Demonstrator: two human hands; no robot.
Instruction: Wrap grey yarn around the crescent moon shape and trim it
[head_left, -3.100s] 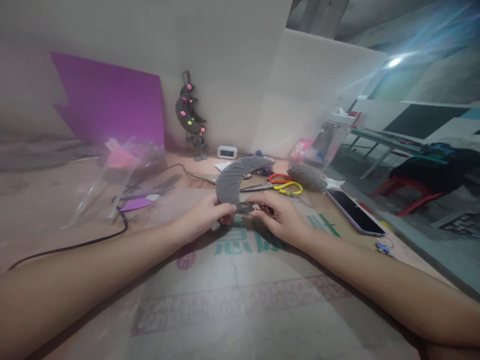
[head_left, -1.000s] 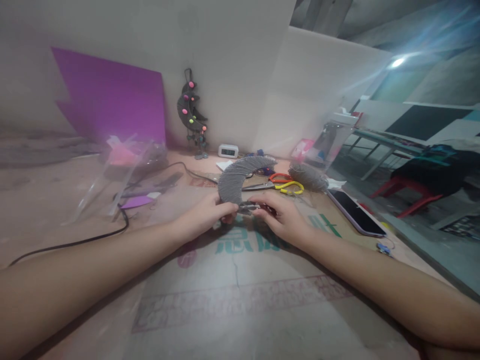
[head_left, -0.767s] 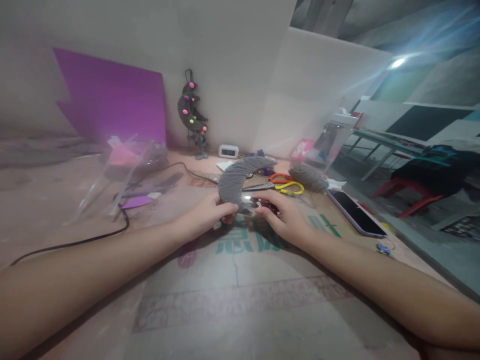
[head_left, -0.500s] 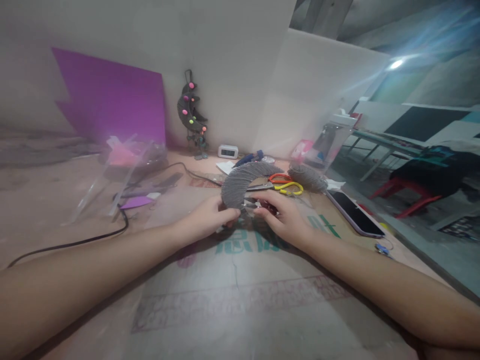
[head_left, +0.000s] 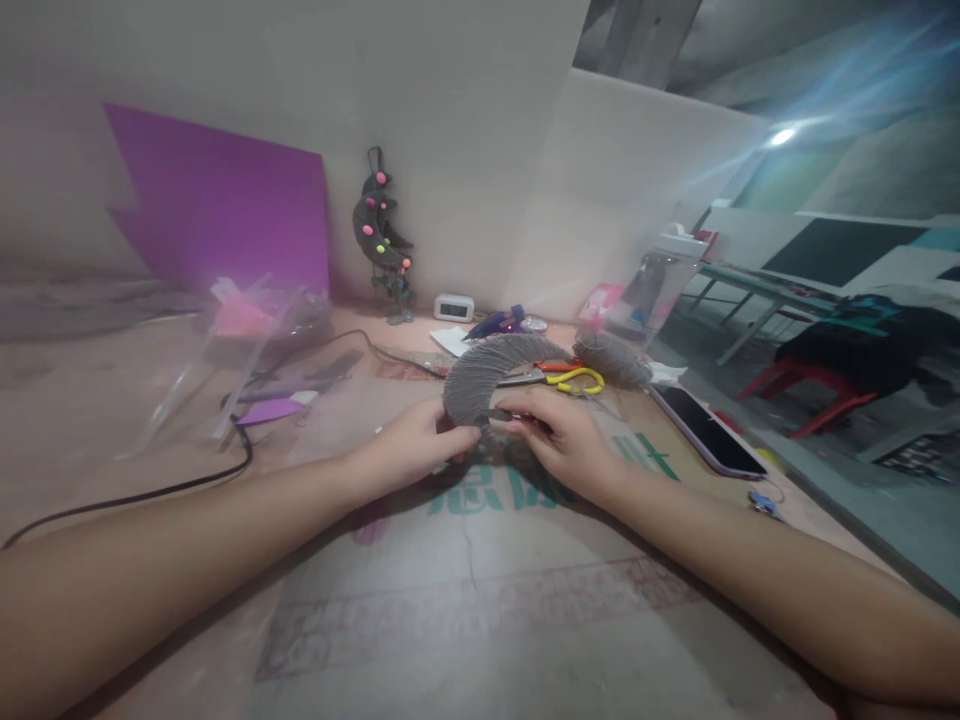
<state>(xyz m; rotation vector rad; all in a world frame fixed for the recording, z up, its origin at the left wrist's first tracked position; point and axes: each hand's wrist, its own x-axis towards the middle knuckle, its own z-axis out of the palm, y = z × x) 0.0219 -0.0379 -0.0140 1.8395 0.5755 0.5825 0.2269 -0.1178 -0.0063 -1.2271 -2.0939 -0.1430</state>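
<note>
A crescent wrapped in grey yarn stands tilted over the cardboard, curving up and to the right. My left hand grips its lower left part, thumb in front and the other fingers behind it. At the crescent's lower end, my right hand is closed in a pinch. A small dark, narrow bit shows at its fingertips; whether this is the crescent's tip or something separate is unclear. Just behind the crescent lie scissors with red and yellow handles and a bundle of grey yarn.
Printed cardboard covers the table. A phone lies at right, near a clear bottle. A white digital clock and a blue glue gun are at the back. A decorated dark crescent hangs by purple sheets.
My right fingertips have drawn closer together and nearer to the crescent's lower end. The crescent has shifted slightly and covers more of the red scissor handle. My left hand keeps its grip.
</note>
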